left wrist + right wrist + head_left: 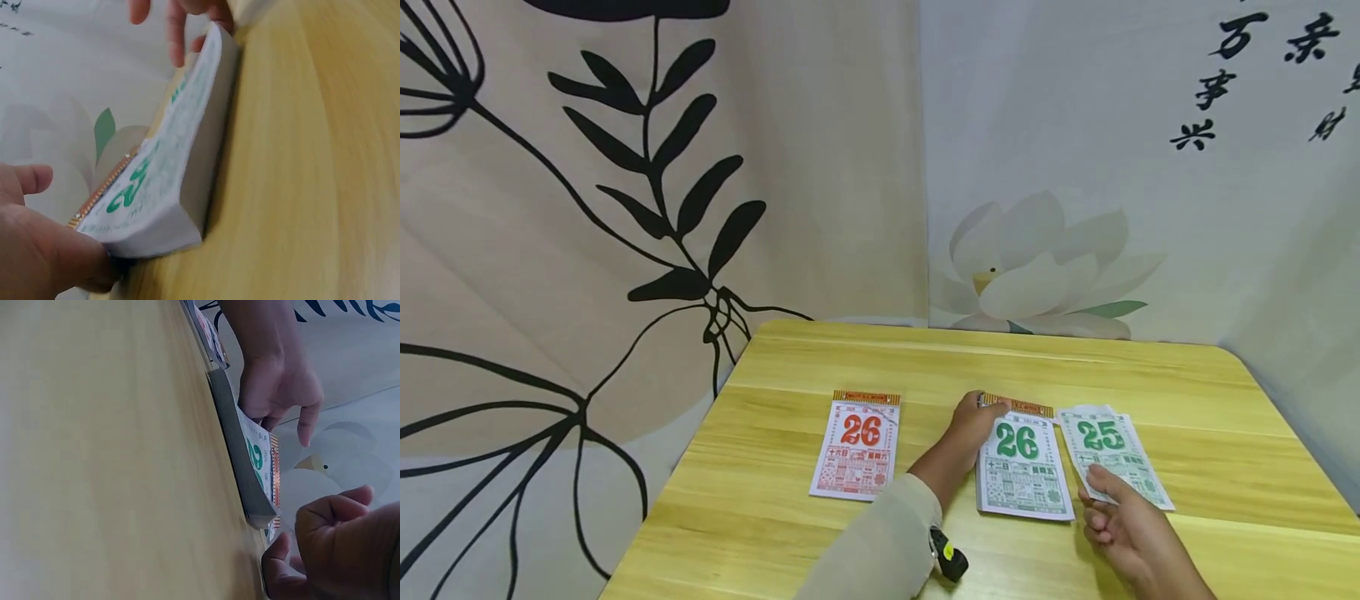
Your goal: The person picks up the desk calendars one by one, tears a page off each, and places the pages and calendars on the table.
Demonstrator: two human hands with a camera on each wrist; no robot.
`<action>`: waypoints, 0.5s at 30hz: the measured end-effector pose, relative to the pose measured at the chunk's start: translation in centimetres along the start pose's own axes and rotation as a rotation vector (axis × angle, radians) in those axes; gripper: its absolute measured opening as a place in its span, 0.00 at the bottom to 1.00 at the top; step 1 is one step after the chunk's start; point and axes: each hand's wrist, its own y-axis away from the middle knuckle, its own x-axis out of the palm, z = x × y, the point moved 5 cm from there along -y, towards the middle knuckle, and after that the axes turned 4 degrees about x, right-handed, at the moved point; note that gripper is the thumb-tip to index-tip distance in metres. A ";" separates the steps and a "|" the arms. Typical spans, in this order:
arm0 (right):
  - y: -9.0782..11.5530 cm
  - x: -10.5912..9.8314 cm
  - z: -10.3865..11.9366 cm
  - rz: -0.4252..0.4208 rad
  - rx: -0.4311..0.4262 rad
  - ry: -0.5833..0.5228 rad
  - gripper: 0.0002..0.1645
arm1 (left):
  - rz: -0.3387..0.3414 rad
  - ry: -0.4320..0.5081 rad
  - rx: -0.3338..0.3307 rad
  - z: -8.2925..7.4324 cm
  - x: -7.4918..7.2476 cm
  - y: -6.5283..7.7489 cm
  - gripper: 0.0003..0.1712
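A thick tear-off calendar pad with a green 26 lies on the table. My left hand grips its upper left corner beneath the red-and-gold header strip. To the right lie loose calendar sheets, the top one printed with a green 25. My right hand is at their lower left corner, its thumb over the edge in the head view. Both wrist views show that hand loosely curled, thumb and fingers apart. In the left wrist view the calendar pad shows its page edges, and my right hand appears beyond it.
Another calendar pad, with a red 26, lies to the left on the wooden table. Behind the table hang a curtain with black plant shapes and one with a pale lotus. A black strap is on the left sleeve.
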 end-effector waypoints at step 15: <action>1.4 0.8 -1.0 0.021 0.015 0.134 0.44 | -0.066 -0.060 0.016 -0.9 -0.5 0.5 0.42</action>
